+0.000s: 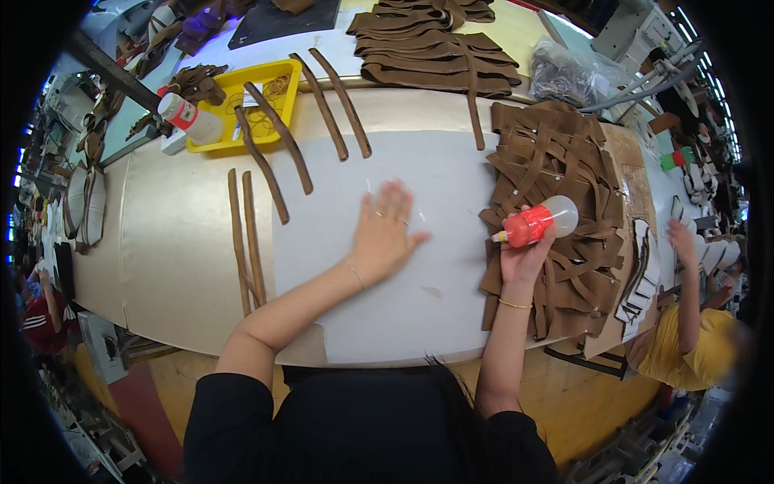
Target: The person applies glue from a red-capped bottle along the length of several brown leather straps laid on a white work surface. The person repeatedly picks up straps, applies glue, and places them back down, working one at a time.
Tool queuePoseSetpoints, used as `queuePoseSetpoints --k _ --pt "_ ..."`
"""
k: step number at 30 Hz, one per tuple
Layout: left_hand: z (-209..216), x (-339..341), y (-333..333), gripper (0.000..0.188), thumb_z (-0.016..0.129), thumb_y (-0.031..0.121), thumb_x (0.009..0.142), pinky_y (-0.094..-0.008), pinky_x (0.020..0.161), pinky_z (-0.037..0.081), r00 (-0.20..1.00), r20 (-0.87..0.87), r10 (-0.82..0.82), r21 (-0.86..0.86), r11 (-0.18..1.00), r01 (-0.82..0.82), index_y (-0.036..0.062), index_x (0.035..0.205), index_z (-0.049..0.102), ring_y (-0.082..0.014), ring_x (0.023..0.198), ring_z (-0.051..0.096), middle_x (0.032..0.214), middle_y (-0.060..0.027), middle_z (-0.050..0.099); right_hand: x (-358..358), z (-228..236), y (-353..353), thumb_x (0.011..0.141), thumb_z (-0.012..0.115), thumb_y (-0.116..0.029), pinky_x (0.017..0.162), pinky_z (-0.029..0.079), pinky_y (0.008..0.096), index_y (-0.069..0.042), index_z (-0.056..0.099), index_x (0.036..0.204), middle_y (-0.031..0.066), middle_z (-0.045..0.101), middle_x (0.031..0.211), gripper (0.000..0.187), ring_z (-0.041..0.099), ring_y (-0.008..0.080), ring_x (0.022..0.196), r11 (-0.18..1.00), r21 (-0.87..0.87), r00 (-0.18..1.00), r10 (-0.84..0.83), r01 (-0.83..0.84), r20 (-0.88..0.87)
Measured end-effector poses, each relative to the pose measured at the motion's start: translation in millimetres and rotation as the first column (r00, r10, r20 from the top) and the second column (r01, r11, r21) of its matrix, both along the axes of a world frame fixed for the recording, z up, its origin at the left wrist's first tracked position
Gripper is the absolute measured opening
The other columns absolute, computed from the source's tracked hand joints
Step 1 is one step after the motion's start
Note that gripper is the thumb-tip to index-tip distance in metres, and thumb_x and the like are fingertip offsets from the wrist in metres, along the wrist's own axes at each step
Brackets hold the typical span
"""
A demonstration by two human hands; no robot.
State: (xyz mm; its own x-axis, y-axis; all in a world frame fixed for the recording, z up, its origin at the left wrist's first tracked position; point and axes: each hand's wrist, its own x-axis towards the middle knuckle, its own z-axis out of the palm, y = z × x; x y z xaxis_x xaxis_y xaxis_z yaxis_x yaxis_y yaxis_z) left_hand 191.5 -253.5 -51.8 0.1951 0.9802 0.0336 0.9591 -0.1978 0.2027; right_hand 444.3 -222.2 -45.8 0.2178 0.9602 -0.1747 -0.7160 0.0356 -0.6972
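My left hand (389, 230) is on or just over the pale sheet (379, 323) in the middle of the table, its fingers stretched out and slightly blurred. A ring and a thin bracelet show on it. In my right hand (526, 256) is a clear squeeze bottle (532, 226) with a red label, tipped on its side, its yellowish nozzle toward the left. Under and around that hand lies a pile of brown straps (564, 282). Several narrow brown strips (250, 234) are set out left of and beyond the sheet.
A yellow tray (294, 77) holding rubber bands stands at the back left, with a white bottle (189, 117) at its corner. Stacked brown strips (435, 56) lie at the back, beside a clear plastic bag (560, 73). Another person in yellow (697, 347) is at the right.
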Motion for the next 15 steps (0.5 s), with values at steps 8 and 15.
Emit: queuePoseSetpoints --k 8,15 --pt "-6.4 12.8 0.6 0.077 0.039 0.056 0.097 -0.0482 0.118 0.015 0.984 -0.017 -0.176 0.047 0.983 0.177 -0.002 0.147 0.03 -0.0278 0.146 0.023 0.156 -0.0182 0.027 4.2 -1.9 -4.0 0.087 0.063 -0.058 0.087 0.054 0.0375 -0.007 0.045 0.129 0.0075 0.057 0.117 0.069 0.06 0.0224 0.102 1.0 0.002 1.0 0.026 -0.026 0.001" --pt "-10.9 16.9 2.2 0.081 0.042 0.058 0.095 -0.0497 0.118 0.015 0.999 -0.031 0.033 0.051 0.998 -0.032 -0.0007 0.148 0.028 -0.0265 0.146 0.024 0.156 -0.0157 0.029 3.1 -5.7 -1.6 0.086 0.064 -0.059 0.084 0.054 0.0368 -0.006 0.047 0.127 0.0075 0.058 0.115 0.069 0.061 0.0222 0.098 1.0 -0.012 1.0 0.01 -0.01 -0.004"
